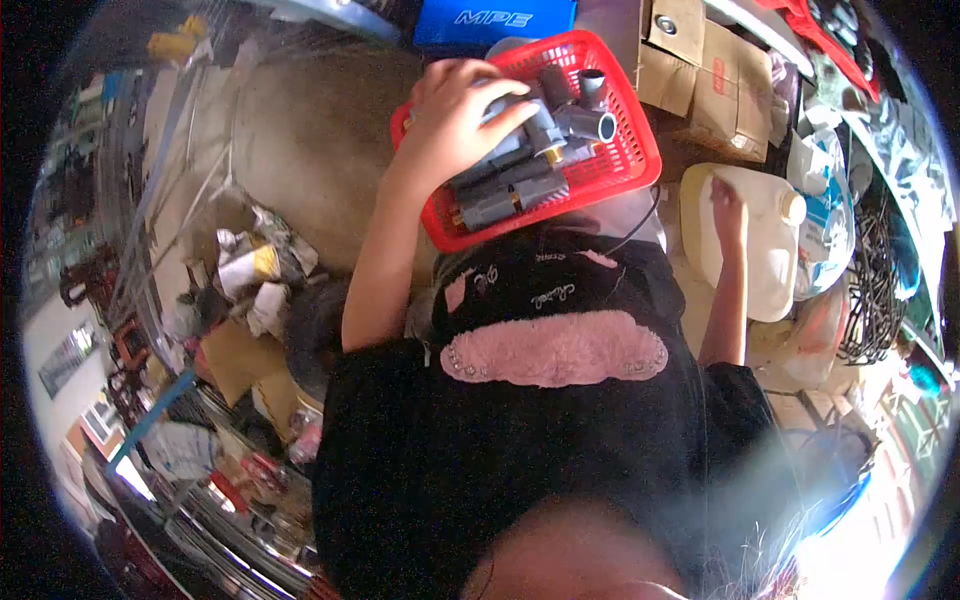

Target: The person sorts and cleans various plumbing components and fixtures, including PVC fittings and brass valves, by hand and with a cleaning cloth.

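A red plastic basket [648, 165] sits at my lap, holding several grey plastic pipe fittings [540, 190], some with brass-coloured ends. My left hand [455, 115] reaches into it from the left, its fingers bent over a grey pipe fitting [505, 135], thumb and forefinger pointing right. Part of that fitting is hidden under the palm. Open-ended grey pieces [592, 85] stand at the basket's far right corner. Off to the right, my right hand [728, 205] hangs in front of a cream plastic jug [760, 240], away from the basket. Its fingers look small and blurred here.
Beyond the basket is a blue box [495, 22] marked MPE. Cardboard boxes [725, 95] stand at the far right. A bundle of dark metal rods or chain [875, 290] lies right of the jug. Crumpled packaging and scraps [255, 265] litter the floor at left.
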Tool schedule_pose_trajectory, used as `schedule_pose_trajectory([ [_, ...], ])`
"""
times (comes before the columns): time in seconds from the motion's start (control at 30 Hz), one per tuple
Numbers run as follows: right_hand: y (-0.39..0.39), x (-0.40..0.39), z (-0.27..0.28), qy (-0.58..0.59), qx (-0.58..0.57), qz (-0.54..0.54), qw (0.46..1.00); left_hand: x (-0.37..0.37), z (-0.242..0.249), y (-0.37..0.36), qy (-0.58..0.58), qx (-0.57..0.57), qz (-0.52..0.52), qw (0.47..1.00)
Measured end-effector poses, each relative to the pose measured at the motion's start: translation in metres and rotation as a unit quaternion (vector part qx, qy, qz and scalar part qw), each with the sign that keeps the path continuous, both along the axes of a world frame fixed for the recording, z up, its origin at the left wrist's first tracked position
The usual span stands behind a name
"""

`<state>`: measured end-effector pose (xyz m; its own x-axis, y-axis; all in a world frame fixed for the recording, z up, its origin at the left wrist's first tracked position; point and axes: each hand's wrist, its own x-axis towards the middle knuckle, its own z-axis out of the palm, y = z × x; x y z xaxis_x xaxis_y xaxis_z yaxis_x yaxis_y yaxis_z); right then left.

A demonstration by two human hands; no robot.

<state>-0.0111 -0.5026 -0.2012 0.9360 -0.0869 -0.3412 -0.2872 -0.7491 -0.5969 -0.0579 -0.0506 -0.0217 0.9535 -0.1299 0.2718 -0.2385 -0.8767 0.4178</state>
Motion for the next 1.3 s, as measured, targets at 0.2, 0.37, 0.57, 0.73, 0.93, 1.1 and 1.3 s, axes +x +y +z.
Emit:
schedule_pose_trajectory([
  [0.2,0.151,0.012,0.177,-0.167,0.177,0.129,0.961,0.002,-0.013,-0.022,-0.022,0.118,0.062,0.991],
  [0.37,0.212,-0.001,0.19,-0.288,-0.005,0.381,0.879,-0.007,0.007,-0.013,-0.009,-0.068,0.062,0.996],
  [0.57,0.216,-0.007,0.182,-0.231,0.008,0.334,0.914,-0.06,0.038,0.015,0.129,-0.633,0.243,0.724],
  [0.73,0.21,-0.017,0.191,-0.115,0.134,0.175,0.969,-0.095,0.012,0.016,0.053,-0.88,0.19,0.432],
  [0.93,0.208,-0.029,0.194,0.24,0.555,0.004,0.797,-0.11,0.029,-0.011,0.06,-0.845,0.215,0.486],
  [1.1,0.246,-0.05,0.221,0.176,0.52,0.146,0.823,-0.138,0.043,-0.026,0.124,-0.723,0.16,0.66],
  [1.3,0.26,-0.069,0.224,0.276,0.603,-0.013,0.749,-0.148,0.048,-0.042,0.022,-0.601,0.122,0.79],
])
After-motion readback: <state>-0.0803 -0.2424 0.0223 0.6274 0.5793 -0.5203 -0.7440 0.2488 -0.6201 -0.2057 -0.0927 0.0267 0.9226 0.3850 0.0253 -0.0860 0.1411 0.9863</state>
